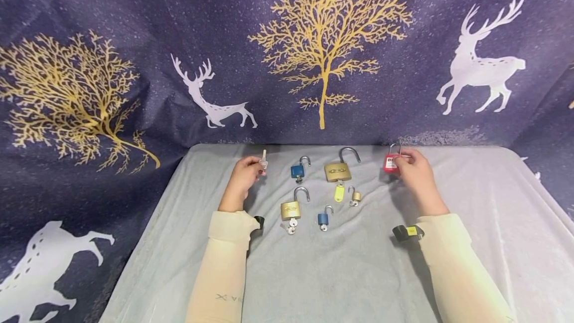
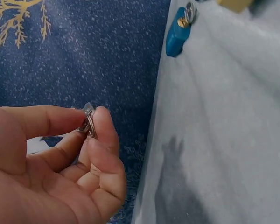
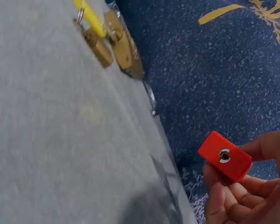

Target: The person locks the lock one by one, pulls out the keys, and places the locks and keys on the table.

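At the far left of the cloth, my left hand [image 1: 244, 178] pinches a silver key [image 1: 264, 159] that points upward. The left wrist view shows a metal ring [image 2: 91, 125] between thumb and fingertips. On the right, my right hand [image 1: 418, 176] grips a red padlock [image 1: 391, 163] by its body, its shackle upward. Its keyhole faces the right wrist camera on the red underside [image 3: 225, 156]. Both hands are held above the table, well apart. The blue padlock [image 1: 297, 171] lies nearest the left hand, its shackle open and a key at its base.
Between the hands several open padlocks lie on the grey cloth [image 1: 341, 273]: a large brass padlock [image 1: 337, 172] with a yellow tag [image 1: 339, 193], another brass padlock [image 1: 290, 210], a smaller blue padlock [image 1: 323, 219] and a tiny brass padlock [image 1: 356, 196]. A dark printed curtain [image 1: 215, 24] hangs behind.
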A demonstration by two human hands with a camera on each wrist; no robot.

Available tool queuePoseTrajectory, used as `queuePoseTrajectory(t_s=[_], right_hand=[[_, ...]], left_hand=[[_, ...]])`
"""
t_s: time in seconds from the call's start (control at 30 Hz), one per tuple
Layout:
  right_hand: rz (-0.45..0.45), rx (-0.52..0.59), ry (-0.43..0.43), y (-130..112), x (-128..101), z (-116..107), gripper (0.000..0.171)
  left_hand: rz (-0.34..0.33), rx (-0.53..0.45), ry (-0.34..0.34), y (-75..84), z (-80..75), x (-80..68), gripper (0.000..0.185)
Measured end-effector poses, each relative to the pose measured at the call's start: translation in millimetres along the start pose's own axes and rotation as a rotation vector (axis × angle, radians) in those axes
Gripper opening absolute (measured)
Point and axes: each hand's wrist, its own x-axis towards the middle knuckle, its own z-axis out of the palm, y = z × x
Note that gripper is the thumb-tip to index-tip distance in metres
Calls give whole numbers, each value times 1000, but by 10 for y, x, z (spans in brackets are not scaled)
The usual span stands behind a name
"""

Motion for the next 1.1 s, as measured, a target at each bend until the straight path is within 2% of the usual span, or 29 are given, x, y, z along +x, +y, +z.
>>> queuePoseTrajectory(t_s=[0.2, 0.4, 0.77, 1.1], right_hand=[[28, -129, -37, 91, 23, -11, 53], [38, -183, -78, 154, 27, -4, 51], [39, -258, -100, 200, 21, -35, 46], [21, -347, -148, 232, 40, -121, 49]], left_hand=[[-28, 93, -6, -65, -35, 22, 22], [-51, 173, 16, -123, -93, 32, 23], [-66, 230, -7, -133, -116, 30, 28], [-60, 306, 7, -120, -136, 10, 23]])
